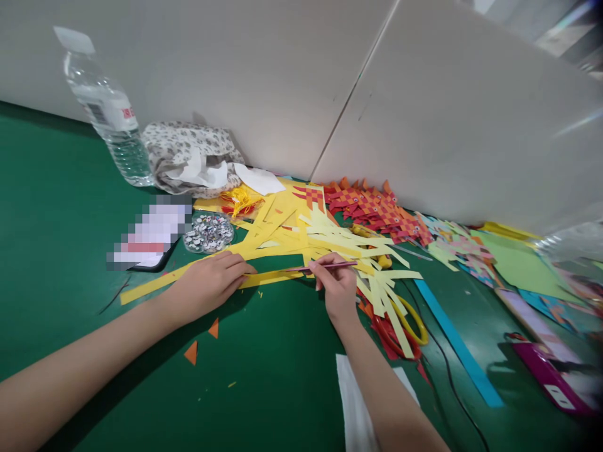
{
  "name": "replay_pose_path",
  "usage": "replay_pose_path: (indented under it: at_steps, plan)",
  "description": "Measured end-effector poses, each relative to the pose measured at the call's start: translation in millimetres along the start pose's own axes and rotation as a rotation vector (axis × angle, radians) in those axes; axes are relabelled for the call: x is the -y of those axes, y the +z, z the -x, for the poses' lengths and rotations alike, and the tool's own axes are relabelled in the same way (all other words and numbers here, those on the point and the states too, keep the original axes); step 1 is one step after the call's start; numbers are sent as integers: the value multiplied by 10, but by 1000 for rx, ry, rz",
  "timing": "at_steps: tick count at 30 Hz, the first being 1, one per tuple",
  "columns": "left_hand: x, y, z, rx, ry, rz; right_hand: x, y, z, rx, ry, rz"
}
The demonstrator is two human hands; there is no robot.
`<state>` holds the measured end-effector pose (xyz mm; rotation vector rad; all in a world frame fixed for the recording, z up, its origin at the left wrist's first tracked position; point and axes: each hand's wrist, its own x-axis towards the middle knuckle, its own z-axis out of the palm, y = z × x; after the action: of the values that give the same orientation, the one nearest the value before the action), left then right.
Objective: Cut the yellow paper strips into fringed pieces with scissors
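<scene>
My left hand (214, 279) lies over a long yellow paper strip (157, 289), its fingers together and slightly curled, pressing the strip to the green table. The strip runs on rightward from under my fingertips. My right hand (336, 285) pinches a slim purple pen-like tool (342, 265), whose thin end points left and meets the strip; its exact kind is unclear. Behind both hands lies a loose heap of pale yellow paper strips (325, 235). Red-and-yellow scissor handles (414, 323) stick out from under the heap, right of my right hand.
A phone (157, 232), googly eyes (208, 233) and a water bottle (106, 113) stand or lie left. Woven red-orange paper fish (372, 207) are piled by the grey partition (264, 75). At right are a blue strip (456, 342), a black cable (447, 370) and a purple object (549, 376).
</scene>
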<state>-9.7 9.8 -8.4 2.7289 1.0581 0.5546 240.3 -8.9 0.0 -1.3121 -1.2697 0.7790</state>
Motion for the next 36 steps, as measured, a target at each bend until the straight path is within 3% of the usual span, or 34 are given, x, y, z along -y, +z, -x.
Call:
replay_pose_path:
  at_steps: [14, 30, 36]
  plan:
    - [-15, -2, -17, 22, -1, -9, -14, 18, 20, 97, -50, 64]
    - [-8, -7, -11, -10, 4, -24, 22, 4, -4, 54, -67, 112]
    - [-18, -17, -10, -15, 6, -21, 8, -51, -23, -18, -83, 123]
